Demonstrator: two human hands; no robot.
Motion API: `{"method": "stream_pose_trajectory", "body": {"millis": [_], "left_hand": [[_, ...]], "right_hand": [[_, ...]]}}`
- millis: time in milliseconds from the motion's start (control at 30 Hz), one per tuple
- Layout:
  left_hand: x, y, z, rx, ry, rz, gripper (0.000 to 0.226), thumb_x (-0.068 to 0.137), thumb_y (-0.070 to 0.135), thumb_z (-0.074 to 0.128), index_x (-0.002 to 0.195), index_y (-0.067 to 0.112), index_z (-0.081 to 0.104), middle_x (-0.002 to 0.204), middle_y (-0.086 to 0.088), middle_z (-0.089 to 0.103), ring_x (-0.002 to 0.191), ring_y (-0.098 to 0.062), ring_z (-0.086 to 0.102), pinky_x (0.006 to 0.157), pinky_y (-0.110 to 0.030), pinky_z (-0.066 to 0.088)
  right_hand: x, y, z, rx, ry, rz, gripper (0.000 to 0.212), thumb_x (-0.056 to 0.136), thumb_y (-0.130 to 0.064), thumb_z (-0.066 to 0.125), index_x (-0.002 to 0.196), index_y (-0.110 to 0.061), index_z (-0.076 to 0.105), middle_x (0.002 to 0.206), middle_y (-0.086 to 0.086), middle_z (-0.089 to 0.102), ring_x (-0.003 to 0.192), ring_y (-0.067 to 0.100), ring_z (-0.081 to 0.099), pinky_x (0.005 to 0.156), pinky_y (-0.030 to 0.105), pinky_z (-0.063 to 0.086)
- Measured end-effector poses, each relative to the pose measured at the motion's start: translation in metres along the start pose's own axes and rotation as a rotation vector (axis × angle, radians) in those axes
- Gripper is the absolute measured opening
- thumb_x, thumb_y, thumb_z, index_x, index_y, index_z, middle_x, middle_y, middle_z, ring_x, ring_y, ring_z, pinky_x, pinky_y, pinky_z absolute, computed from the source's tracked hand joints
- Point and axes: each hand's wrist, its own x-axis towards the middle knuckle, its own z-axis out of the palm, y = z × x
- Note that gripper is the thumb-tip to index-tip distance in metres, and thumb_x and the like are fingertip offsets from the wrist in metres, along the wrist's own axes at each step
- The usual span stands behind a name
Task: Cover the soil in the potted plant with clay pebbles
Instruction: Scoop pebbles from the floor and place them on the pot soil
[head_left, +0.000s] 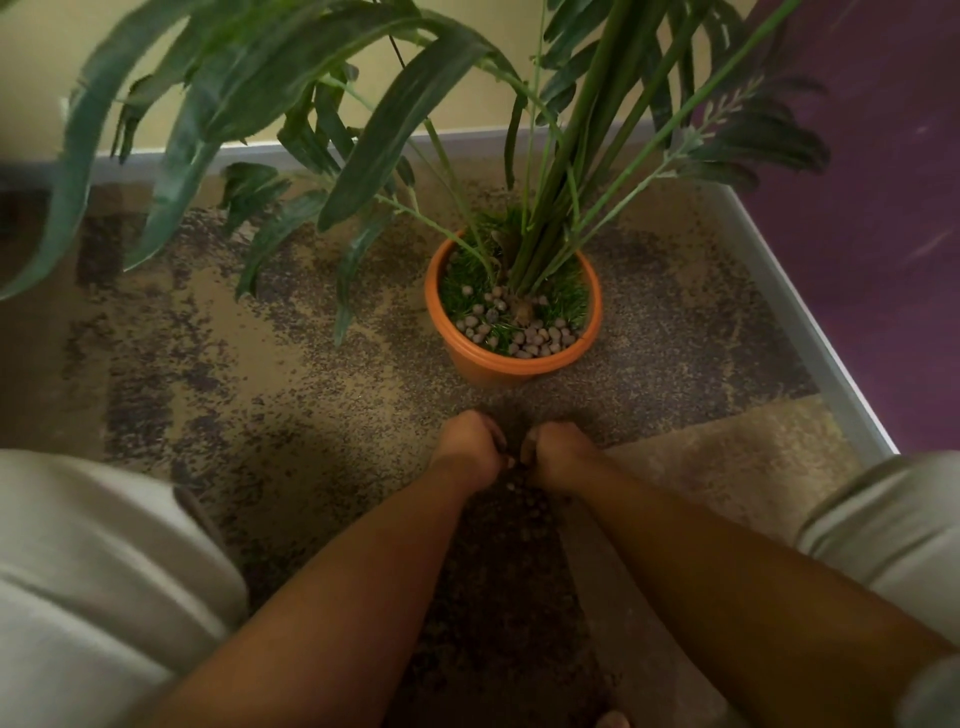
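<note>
Left hand (470, 441) and right hand (558, 449) are curled together over the pebble pile (511, 525); grip contents can't be told. Pot (511, 366) is partly covered with clay pebbles (524, 335).

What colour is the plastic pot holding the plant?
Orange. The round orange plastic pot shows best in the head view, its rim and front wall clear.

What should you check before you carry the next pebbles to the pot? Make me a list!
1. Both hands down in the pebble pile: left hand and right hand sit side by side in the pile. Ok.
2. Pebbles held firmly in each grip: fingers curl under, hidden. Cannot tell.
3. Pot standing upright: ok.
4. Way from hands to pot free: only bare carpet between. Ok.
5. Pot top fully covered: pebbles lie only on the near side, green shows behind. Not ok.
6. Leaves out of the way: they hang higher, off to the side. Ok.
</note>
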Motion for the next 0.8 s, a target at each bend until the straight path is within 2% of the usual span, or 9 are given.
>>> {"method": "stream_pose_trajectory", "body": {"millis": [267, 533, 800], "left_hand": [[-0.002, -0.001, -0.001, 0.001, 0.014, 0.009, 0.018, 0.078, 0.017, 0.078, 0.095, 0.016, 0.074, 0.107, -0.005, 0.072, 0.101, -0.019, 0.065, 0.075, -0.021, 0.043], [-0.003, -0.001, 0.000, -0.006, 0.027, 0.012, 0.012, 0.081, 0.012, 0.074, 0.089, 0.021, 0.074, 0.103, -0.004, 0.073, 0.097, -0.020, 0.067, 0.079, -0.024, 0.049], [-0.005, -0.002, 0.000, -0.016, 0.041, 0.014, 0.014, 0.083, 0.009, 0.068, 0.090, 0.019, 0.074, 0.102, -0.006, 0.074, 0.096, -0.022, 0.068, 0.079, -0.025, 0.050]], "right_hand": [[-0.003, -0.004, 0.005, 0.036, 0.039, -0.001, 0.013, 0.089, -0.021, 0.065, 0.096, -0.017, 0.076, 0.114, 0.008, 0.073, 0.108, 0.027, 0.068, 0.098, 0.037, 0.054], [-0.010, -0.011, 0.015, -0.109, 0.043, -0.066, 0.031, 0.088, -0.025, 0.065, 0.119, -0.020, 0.066, 0.127, 0.011, 0.063, 0.115, 0.032, 0.064, 0.094, 0.041, 0.055], [-0.011, -0.018, 0.017, -0.071, 0.065, -0.029, 0.031, 0.094, -0.027, 0.059, 0.119, -0.009, 0.066, 0.127, 0.017, 0.062, 0.117, 0.035, 0.063, 0.093, 0.041, 0.052]]}}
